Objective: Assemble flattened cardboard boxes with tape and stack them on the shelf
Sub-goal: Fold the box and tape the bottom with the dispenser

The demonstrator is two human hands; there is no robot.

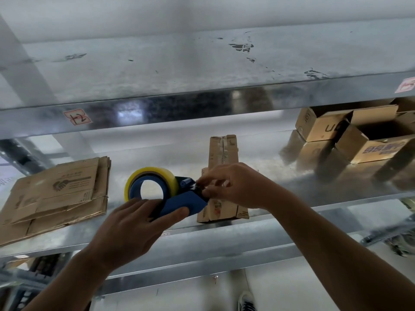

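My left hand [137, 223] grips the handle of a blue tape dispenser [179, 200] that carries a roll of yellowish clear tape [149, 178], held just above the metal shelf [224, 230]. My right hand [233, 185] pinches at the dispenser's cutter end, where the tape comes off. Behind my hands a narrow flattened cardboard box [223, 153] lies on the shelf, partly hidden by my right hand. A stack of flattened boxes [56, 194] lies at the left of the shelf.
Several assembled open cardboard boxes [350, 131] sit at the back right of the shelf. An upper metal shelf [202, 70] overhangs the work area, with a red-marked label [77, 117] on its front edge. A shoe [247, 301] shows on the floor below.
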